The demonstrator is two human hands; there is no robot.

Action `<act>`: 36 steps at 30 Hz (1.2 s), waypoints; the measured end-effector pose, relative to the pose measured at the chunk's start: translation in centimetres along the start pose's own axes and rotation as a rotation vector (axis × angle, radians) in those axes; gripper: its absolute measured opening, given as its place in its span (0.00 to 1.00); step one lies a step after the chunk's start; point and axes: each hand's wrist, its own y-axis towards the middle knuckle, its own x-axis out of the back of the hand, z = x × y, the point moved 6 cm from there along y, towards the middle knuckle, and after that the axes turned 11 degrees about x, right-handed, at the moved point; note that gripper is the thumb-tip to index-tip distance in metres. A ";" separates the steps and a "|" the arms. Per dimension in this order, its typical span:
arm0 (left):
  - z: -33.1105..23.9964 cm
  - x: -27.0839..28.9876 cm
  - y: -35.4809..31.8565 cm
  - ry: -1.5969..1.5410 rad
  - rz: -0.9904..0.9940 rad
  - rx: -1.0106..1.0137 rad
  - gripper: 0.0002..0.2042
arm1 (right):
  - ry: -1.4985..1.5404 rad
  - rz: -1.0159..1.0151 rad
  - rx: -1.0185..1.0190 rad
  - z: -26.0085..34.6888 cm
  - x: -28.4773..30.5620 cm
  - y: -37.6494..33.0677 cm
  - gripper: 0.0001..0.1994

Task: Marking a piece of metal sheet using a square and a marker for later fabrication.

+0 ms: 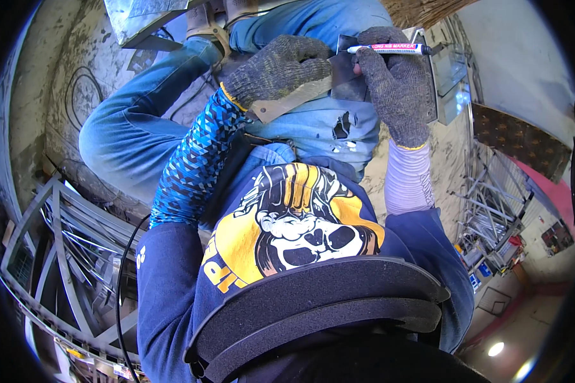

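My left hand (276,69), in a grey knit glove, lies curled over the upper end of a flat metal strip (294,101), fingers bent down and pressing it against my right thigh; the strip runs out below the palm toward my wrist, slanting down to the left. Just right of those fingers a small dark metal plate (346,75) sits on top of the strip, wedged between my two hands. My right hand (396,86), gloved the same way, is closed in a writing grip around a marker pen (390,48) with a white and pink barrel, which lies nearly level above the plate with its dark cap end past my knuckles on the right. I cannot tell whether the tip touches the plate, as my fingers hide it.

I think the main risk is the plate sliding. It rests on my knee (319,127) rather than a worktop, and the torn jeans give under pressure, so a push from the pen could shift the plate across the strip and throw the mark off. My left fingers hold mostly the strip, not the plate, which makes that more likely. The thick gloves also dull my feel for the pen, so the line could wander. Further right of my right hand stands a grey metal box (450,83) on the concrete floor (447,159).
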 end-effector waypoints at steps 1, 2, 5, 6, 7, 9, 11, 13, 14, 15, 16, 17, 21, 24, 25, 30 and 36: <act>0.1 -0.1 0.0 -0.036 0.004 0.063 0.13 | 0.000 0.001 -0.001 0.2 0.0 0.1 0.08; 0.4 -0.1 0.1 -0.072 0.008 0.127 0.13 | 0.057 0.011 -0.134 -0.1 0.0 0.2 0.08; 0.1 0.1 -0.2 -0.029 0.013 0.041 0.14 | 0.080 0.018 -0.254 -0.5 -0.2 0.1 0.10; 0.0 0.1 -0.1 -0.029 0.013 0.041 0.14 | 0.046 0.014 -0.245 -0.5 -0.1 0.1 0.13; 0.1 0.0 0.0 -0.065 0.019 0.097 0.15 | 0.046 0.014 -0.245 -0.6 -0.1 0.1 0.13; 0.4 -0.1 0.1 -0.101 0.025 0.154 0.15 | 0.035 0.040 -0.223 -0.4 -0.2 0.3 0.13; 0.5 -0.1 0.1 -0.121 0.018 0.121 0.15 | 0.021 0.038 -0.194 0.1 -0.1 0.6 0.13; 0.5 -0.1 0.2 -0.093 0.023 0.117 0.15 | 0.006 0.036 -0.168 0.3 -0.1 0.6 0.14; 0.5 -0.1 0.3 -0.066 0.027 0.114 0.15 | 0.005 0.032 -0.176 0.2 -0.1 0.6 0.14; 0.7 -0.4 0.3 -0.065 0.027 0.113 0.15 | 0.003 0.028 -0.184 0.1 -0.1 0.6 0.14; 0.4 -0.3 0.2 -0.095 -0.057 0.024 0.13 | 0.003 0.028 -0.183 -0.2 -0.3 0.4 0.14; 0.2 -0.1 0.1 -0.124 -0.140 -0.065 0.12 | -0.019 0.027 -0.146 -0.5 -0.4 0.2 0.14; 0.1 0.1 0.2 -0.074 -0.116 -0.072 0.12 | 0.006 0.075 -0.233 -1.3 -0.4 0.3 0.15; 0.3 -0.4 0.2 -0.050 -0.008 0.015 0.13 | -0.075 0.010 0.032 0.2 0.2 1.1 0.13; 0.2 -0.3 0.2 -0.109 -0.076 -0.015 0.12 | -0.075 0.010 0.033 0.0 0.1 1.2 0.13; 0.2 -0.1 0.2 -0.202 -0.107 0.008 0.13 | 0.100 -0.016 -0.300 -2.2 0.8 0.7 0.09; 0.3 -0.2 0.2 -0.189 -0.096 0.056 0.15 | 0.122 -0.103 -0.318 -3.1 2.3 1.0 0.13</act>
